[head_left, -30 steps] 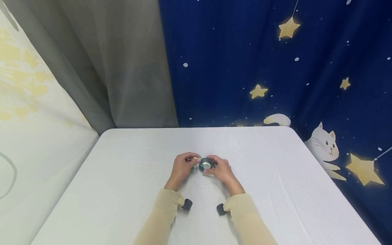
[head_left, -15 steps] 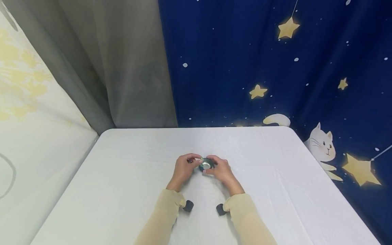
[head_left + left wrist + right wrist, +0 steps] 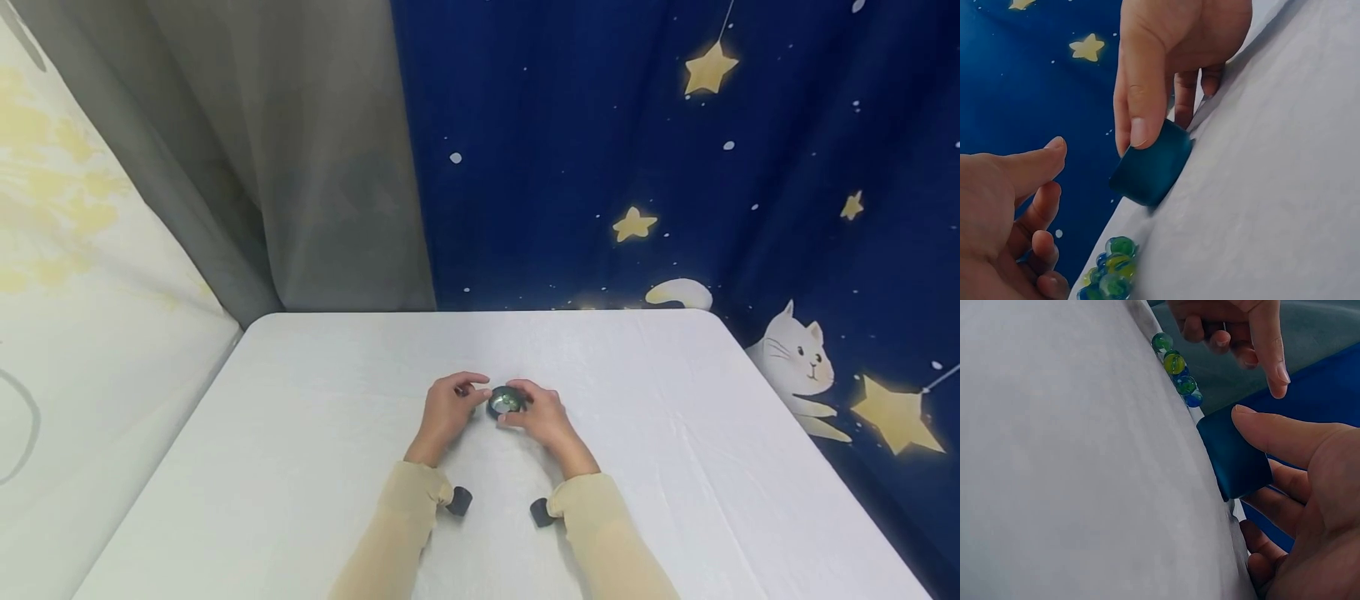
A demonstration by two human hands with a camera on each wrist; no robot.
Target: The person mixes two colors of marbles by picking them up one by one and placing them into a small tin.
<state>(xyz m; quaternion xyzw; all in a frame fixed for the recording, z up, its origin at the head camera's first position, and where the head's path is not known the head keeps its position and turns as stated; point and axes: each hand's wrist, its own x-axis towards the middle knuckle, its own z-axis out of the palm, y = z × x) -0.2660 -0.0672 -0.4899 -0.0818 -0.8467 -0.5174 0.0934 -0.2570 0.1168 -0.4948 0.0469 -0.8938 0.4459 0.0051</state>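
My right hand [image 3: 547, 417] grips a small dark teal metal bowl [image 3: 504, 403] by its side, thumb and fingers on opposite walls. The bowl [image 3: 1232, 456] stands on the table. Green shows inside it in the head view, apparently a marble. Just left of the bowl, my left hand [image 3: 447, 410] hovers with thumb and forefinger apart and nothing between them; its other fingers are loosely curled in the left wrist view. Several green, yellow and blue glass marbles [image 3: 1113, 272] lie clustered on the table near the left hand, mostly hidden by it in the head view.
A white cloth covers the table [image 3: 337, 367]. Behind it hang a grey curtain [image 3: 337, 167] and a dark blue curtain [image 3: 540, 167] with stars and a cat. A black wrist device [image 3: 460, 501] sits at the left cuff, another black device [image 3: 542, 512] at the right.
My left hand moved a green marble right to the bowl's rim and let go of it there. It has since drawn back slightly left. The right hand and bowl have stayed in place.
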